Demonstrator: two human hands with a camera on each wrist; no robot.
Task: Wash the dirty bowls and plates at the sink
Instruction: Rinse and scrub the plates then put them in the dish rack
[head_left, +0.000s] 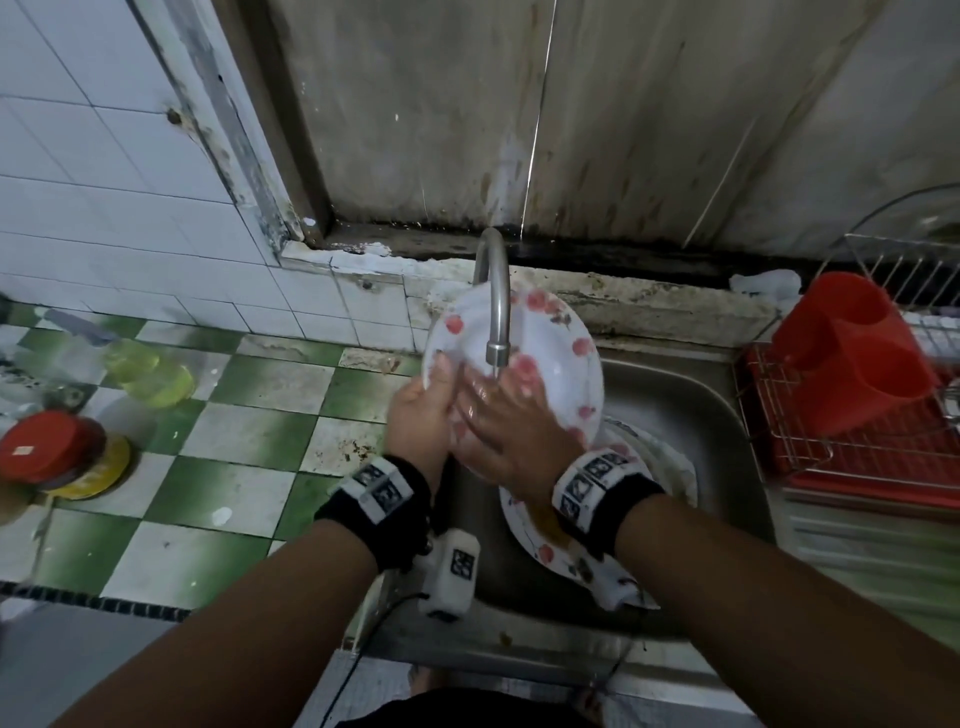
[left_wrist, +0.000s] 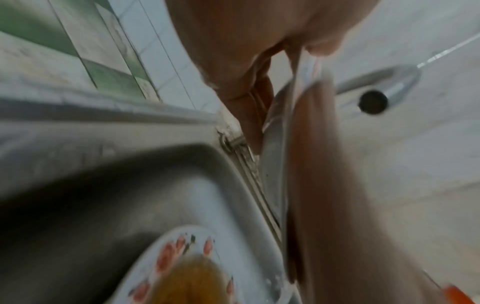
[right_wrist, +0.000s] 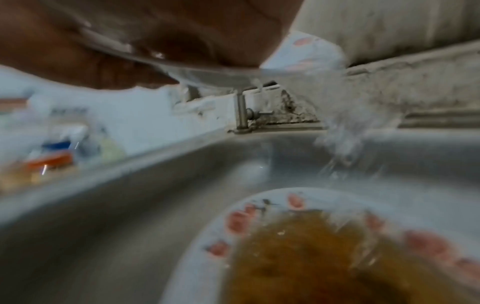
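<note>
A white plate with red flowers (head_left: 550, 338) is held tilted under the faucet spout (head_left: 497, 353), and water runs over it. My left hand (head_left: 423, 402) grips its left rim, thumb on the front and fingers behind (left_wrist: 249, 107). My right hand (head_left: 501, 415) lies flat on the wet face of the plate with straight fingers. In the right wrist view water (right_wrist: 348, 135) pours off the held plate (right_wrist: 311, 55). Below, in the sink (head_left: 680, 410), lies a flowered plate with yellow-brown residue (head_left: 540, 540) (left_wrist: 187, 275) (right_wrist: 298, 253) on top of other dishes.
A red drying rack with a red cutlery holder (head_left: 852, 364) stands right of the sink. On the green-and-white tiled counter at the left are a yellow-green bottle (head_left: 150, 374) and a red-lidded jar (head_left: 49, 447). The faucet base (right_wrist: 241, 115) stands at the back sink edge.
</note>
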